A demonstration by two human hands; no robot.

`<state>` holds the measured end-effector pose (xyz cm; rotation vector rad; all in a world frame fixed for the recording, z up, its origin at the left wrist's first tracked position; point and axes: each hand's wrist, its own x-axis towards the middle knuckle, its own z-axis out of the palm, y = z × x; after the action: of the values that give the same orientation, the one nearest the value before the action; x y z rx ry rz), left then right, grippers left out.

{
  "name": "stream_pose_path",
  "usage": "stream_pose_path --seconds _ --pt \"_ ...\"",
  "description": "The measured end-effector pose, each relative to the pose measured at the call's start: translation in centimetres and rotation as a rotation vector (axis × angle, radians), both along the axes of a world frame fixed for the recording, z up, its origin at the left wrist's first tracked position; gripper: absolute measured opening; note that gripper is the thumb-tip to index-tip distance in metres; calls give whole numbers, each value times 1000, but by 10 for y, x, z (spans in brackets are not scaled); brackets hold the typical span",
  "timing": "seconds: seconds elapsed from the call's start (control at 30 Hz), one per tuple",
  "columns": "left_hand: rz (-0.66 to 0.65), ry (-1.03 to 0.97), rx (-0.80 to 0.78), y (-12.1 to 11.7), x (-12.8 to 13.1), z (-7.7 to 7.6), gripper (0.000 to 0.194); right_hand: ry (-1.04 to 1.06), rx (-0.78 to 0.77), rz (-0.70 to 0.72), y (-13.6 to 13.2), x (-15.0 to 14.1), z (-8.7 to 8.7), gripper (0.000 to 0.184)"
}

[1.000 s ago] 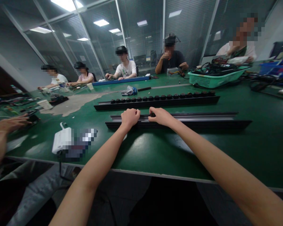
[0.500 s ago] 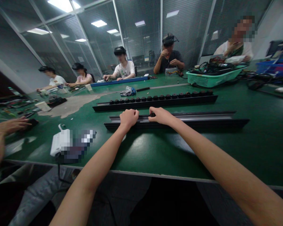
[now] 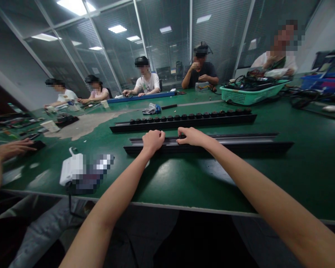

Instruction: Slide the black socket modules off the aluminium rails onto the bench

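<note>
A long black rail with a pale inner channel lies across the green table in front of me. My left hand is closed over its left part, fingers curled down; the fingertips are hidden. To the right of it, my right hand curls thumb and forefinger round a small black round piece at the channel. Behind lies a second black rail, with a row of several black round knob-like pieces along it.
At the left stand a white box-like device with a cable and a blurred-out object. A co-worker's hand rests farther left. A green basket of cables sits at the back right; a grey-blue cloth lies beyond the rails. Several people sit opposite.
Both hands stay at nearly the same spots on the near rail. My right hand has shifted very slightly, its thumb and forefinger still round the black piece. The view has moved a little.
</note>
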<state>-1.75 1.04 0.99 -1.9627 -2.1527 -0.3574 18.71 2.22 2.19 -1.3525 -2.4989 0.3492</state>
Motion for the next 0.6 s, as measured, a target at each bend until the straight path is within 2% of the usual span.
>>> stream_pose_path --seconds 0.13,0.27,0.43,0.6 --pt "-5 -2 -2 0 0 -1 54 -2 -30 92 6 6 -3 29" --pt "4 -8 -6 1 -1 -2 54 70 66 157 3 12 -16 32" --pt "-11 -4 -3 1 -1 -2 53 112 160 90 -7 12 -28 33" --pt "-11 7 8 1 -1 -2 54 95 134 64 -11 10 -21 30"
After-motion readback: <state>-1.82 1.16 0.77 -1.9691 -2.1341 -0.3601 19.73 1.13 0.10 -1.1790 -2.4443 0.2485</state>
